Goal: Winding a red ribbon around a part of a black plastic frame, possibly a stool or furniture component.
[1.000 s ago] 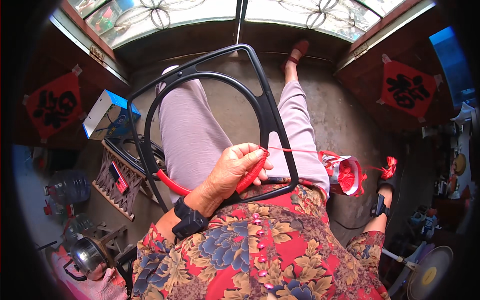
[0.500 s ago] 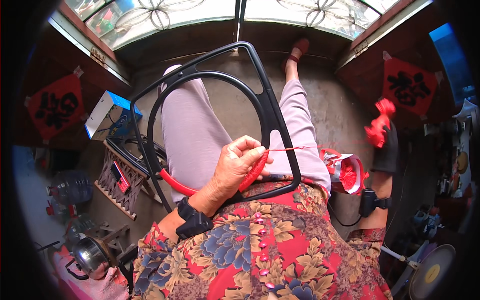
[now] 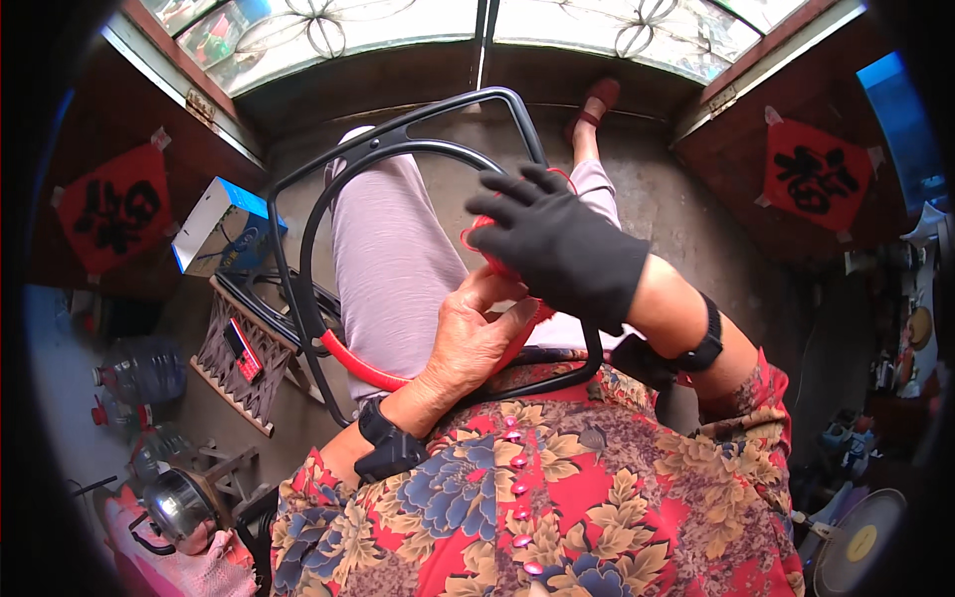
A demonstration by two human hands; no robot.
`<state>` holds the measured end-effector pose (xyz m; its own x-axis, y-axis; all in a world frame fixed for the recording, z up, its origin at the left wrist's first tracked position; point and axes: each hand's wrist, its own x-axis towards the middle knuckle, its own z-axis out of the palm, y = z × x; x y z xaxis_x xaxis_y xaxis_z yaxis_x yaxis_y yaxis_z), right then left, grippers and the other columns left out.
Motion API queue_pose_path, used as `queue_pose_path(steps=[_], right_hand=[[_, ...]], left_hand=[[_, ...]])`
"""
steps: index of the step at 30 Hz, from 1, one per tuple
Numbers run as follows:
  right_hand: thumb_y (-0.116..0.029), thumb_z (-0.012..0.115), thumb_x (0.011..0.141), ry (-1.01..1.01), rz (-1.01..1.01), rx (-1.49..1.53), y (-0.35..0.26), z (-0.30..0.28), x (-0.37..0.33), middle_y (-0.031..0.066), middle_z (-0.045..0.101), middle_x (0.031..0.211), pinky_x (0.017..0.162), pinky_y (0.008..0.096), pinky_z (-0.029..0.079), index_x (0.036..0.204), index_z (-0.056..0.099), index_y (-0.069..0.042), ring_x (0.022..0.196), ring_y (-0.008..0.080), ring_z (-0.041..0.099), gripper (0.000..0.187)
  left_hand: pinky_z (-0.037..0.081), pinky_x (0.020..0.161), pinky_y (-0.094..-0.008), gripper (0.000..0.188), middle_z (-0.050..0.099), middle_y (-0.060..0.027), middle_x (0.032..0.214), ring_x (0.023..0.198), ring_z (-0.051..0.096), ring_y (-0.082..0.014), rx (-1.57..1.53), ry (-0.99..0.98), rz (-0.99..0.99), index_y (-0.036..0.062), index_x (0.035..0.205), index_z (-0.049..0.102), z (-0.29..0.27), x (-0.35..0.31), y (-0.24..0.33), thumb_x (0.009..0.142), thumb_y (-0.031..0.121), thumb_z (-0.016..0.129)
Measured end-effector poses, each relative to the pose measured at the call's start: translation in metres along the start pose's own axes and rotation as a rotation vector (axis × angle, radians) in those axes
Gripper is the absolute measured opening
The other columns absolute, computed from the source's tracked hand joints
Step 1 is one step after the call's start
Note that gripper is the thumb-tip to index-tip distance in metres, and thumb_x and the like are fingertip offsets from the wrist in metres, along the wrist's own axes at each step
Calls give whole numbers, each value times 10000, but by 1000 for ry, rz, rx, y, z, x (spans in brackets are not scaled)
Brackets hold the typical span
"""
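head view: a black frame (image 3: 376, 143) with an inner ring lies over the thighs (image 3: 393, 229), its near edge by the floral shirt (image 3: 448, 497).
frame risk: it could tip or swivel if the left hand (image 3: 463, 343) lets go, since that hand seems its main steadying hold; any slack could catch on its bars.
red wrapping (image 3: 366, 371): it covers the near arc of the ring; coils could loosen or spread if the pinch slips under a pull.
right grip: the black-gloved right hand (image 3: 562, 239) parts its fingers over a red cord bundle (image 3: 500, 265); how tightly it closes cannot be told, the palm being hidden.
left grip: bare, narrow, thumb and fingers pinched on the wrapping.
cord loop (image 3: 567, 177): a thin red arc just beside the glove.
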<state>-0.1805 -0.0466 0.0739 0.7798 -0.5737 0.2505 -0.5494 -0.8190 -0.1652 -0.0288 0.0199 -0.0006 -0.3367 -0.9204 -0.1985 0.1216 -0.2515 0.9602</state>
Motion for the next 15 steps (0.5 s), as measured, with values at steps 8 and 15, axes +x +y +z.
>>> queue_pose_path(steps=[8,15], right_hand=[[-94,702,687,-72,180,228,-30,-33,-61,102,542,1188,966,442,388,1073,570,-116,1196,316,472,409],[-93,642,744,274,669,1091,-56,-20,-94,95,595,1124,986,403,386,1181,522,-54,1117,261,549,455]], left_hand=[[491,717,-205,178,620,-26,864,798,587,-73,-476,-314,-314,26,975,534,-10,1,4,914,180,599],[544,559,-247,180,648,-78,836,613,634,-128,-457,-168,-306,25,966,562,-7,9,2,926,200,575]])
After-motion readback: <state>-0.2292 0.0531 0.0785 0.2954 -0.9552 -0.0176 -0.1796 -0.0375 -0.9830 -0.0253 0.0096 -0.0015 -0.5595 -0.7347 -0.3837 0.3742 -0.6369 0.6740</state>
